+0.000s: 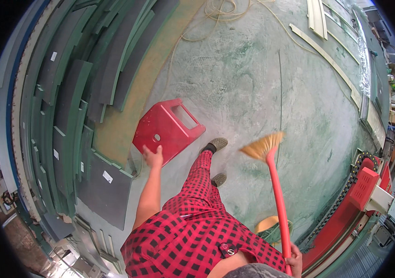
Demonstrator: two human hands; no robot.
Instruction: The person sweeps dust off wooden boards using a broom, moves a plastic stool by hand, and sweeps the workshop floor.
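A red plastic stool (153, 125) with a round hole in its seat is left of my feet, next to the dark boards. In front of its near edge is my left hand (152, 156), its fingers apart; whether they touch the stool I cannot tell. My right hand (294, 260) is wrapped round the red handle of a broom (277, 199) at the lower right. The broom's straw-coloured bristles (263, 146) point away from me, over the floor right of my shoes (218, 144).
Long dark green-edged boards (70, 92) are stacked along the left. A hose (220, 14) lies coiled on the floor (234, 69) ahead. Pale strips (327, 60) lie at the far right. A red machine (364, 187) with a black cable chain (332, 211) stands at the right.
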